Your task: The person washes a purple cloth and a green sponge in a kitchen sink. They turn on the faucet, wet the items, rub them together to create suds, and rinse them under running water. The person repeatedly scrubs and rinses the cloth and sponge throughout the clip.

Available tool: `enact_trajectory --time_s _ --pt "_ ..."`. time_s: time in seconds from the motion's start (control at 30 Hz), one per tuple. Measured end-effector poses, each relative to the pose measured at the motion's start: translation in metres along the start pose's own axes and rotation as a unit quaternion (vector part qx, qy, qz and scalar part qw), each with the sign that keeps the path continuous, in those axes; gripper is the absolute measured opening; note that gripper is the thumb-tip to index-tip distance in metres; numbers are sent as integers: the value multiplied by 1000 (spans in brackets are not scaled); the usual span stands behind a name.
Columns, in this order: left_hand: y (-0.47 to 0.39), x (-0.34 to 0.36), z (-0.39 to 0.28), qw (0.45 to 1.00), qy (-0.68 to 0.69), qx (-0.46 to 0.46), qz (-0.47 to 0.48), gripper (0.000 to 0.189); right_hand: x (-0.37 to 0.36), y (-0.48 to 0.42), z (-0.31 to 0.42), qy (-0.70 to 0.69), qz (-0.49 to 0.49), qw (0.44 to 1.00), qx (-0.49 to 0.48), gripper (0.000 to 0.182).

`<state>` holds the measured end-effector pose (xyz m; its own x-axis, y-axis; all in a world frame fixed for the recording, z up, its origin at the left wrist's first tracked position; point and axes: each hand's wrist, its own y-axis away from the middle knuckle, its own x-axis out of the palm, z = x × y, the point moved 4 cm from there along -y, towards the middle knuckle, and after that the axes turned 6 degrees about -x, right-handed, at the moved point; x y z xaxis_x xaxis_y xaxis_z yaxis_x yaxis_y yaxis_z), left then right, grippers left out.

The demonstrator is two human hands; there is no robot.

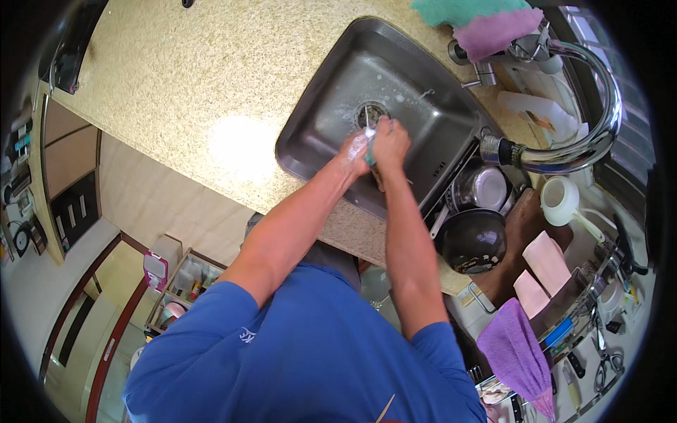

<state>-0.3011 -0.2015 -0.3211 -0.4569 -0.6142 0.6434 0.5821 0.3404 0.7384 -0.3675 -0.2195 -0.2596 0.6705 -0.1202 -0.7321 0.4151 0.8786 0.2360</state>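
Note:
My left hand [355, 154] and my right hand [392, 141] meet over a stainless steel sink [338, 79]. Between them they grip a green cloth or sponge [371, 152], mostly hidden by the fingers. White suds coat my left hand, and a thin white stream of foam falls towards the drain strainer [372, 114]. Something brown [378, 178] shows below the hands, between the wrists; what it is I cannot tell. Foam spots dot the basin floor.
A chrome gooseneck faucet [608, 106] arches at the right. Beside the sink stand a dark wok-like bowl [472, 240] and a steel pot [484, 189]. A white bottle [539, 113] lies behind the basin. A purple towel [515, 346] hangs at the lower right. Speckled countertop [185, 69] spreads leftward.

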Motion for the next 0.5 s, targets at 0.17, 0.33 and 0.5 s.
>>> enact_trajectory --time_s 0.17,0.33,0.5 --pt "-18 -20 -35 981 43 -46 185 22 4 30 49 2 -31 972 -231 34" --pt "4 7 -12 1000 -23 13 0 20 -4 -15 -5 -25 -14 1000 -1 35" --pt "-10 -22 -45 973 -101 -44 201 18 -2 32 59 -39 11 984 -174 26"
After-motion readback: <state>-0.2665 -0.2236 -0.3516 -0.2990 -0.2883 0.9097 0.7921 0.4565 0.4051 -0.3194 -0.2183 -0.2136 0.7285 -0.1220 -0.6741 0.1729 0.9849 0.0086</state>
